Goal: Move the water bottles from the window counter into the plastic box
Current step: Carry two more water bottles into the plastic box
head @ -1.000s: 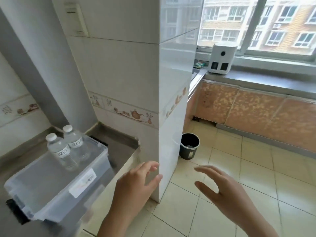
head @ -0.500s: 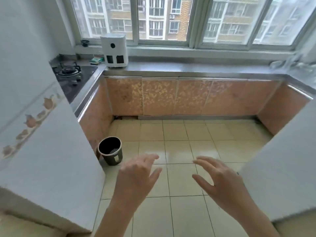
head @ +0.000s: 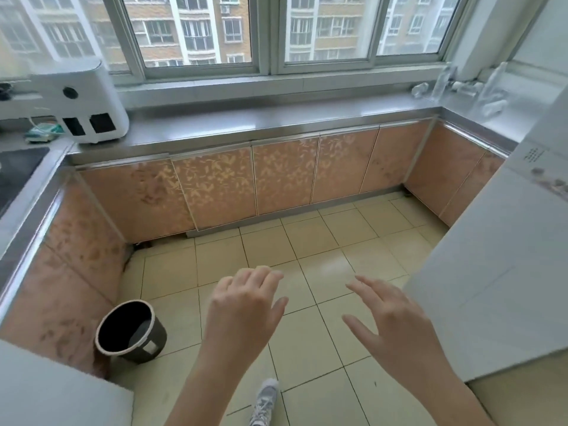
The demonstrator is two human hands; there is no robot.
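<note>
Several clear water bottles (head: pixel 488 93) stand and lie in the far right corner of the grey window counter (head: pixel 276 118), blurred and hard to separate. My left hand (head: pixel 242 305) and my right hand (head: pixel 390 321) hover over the tiled floor in the lower middle of the view, fingers spread and relaxed, holding nothing. Both hands are far from the bottles. The plastic box is out of view.
A white appliance (head: pixel 83 103) sits at the counter's left end beside a dark hob (head: pixel 15 170). A black bin (head: pixel 129 330) stands on the floor at left. White tiled walls (head: pixel 498 265) flank the passage on both sides. My shoe (head: pixel 264 404) shows below.
The view has swung from the plastic box with two bottles on its lid, past the tiled pillar, toward the window counter and closer to it. Both hands stay empty and spread.
</note>
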